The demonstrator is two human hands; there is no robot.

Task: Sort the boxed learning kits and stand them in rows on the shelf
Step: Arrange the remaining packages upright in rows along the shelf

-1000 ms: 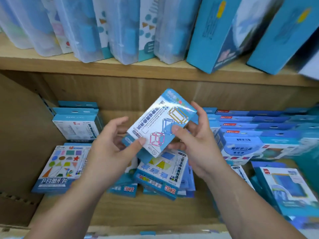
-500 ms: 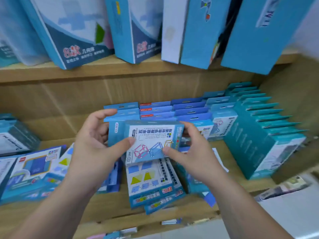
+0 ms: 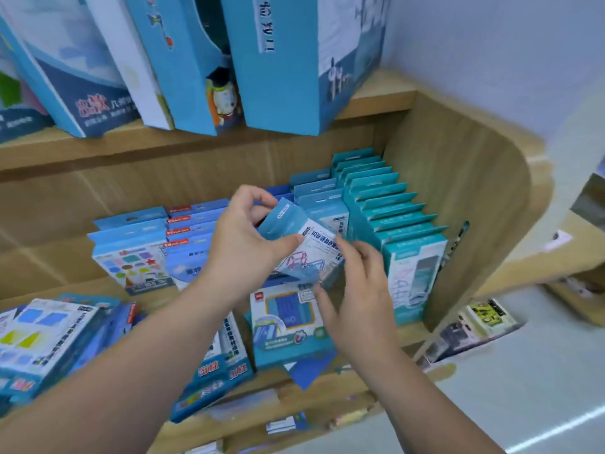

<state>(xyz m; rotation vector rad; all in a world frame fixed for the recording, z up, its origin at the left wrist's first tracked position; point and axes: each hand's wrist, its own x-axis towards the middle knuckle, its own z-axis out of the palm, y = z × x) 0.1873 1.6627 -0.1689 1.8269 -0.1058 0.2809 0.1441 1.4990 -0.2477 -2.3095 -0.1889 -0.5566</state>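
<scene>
A wooden shelf [image 3: 458,191] has big blue boxes [image 3: 278,77] up top, a teal row [image 3: 393,217] standing at the right and loose flat boxes [image 3: 284,326] lying in front, and just above these the left hand [image 3: 242,244] and right hand [image 3: 360,296] pinch one small tilted kit box [image 3: 304,244].

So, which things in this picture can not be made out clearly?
Head view, held kit: small print blurred by motion.
Head view, its lower right corner: hidden by the right hand.
Head view, standing rows: partly covered by the left hand.
Head view, tall upper boxes: cut off by top edge.
</scene>
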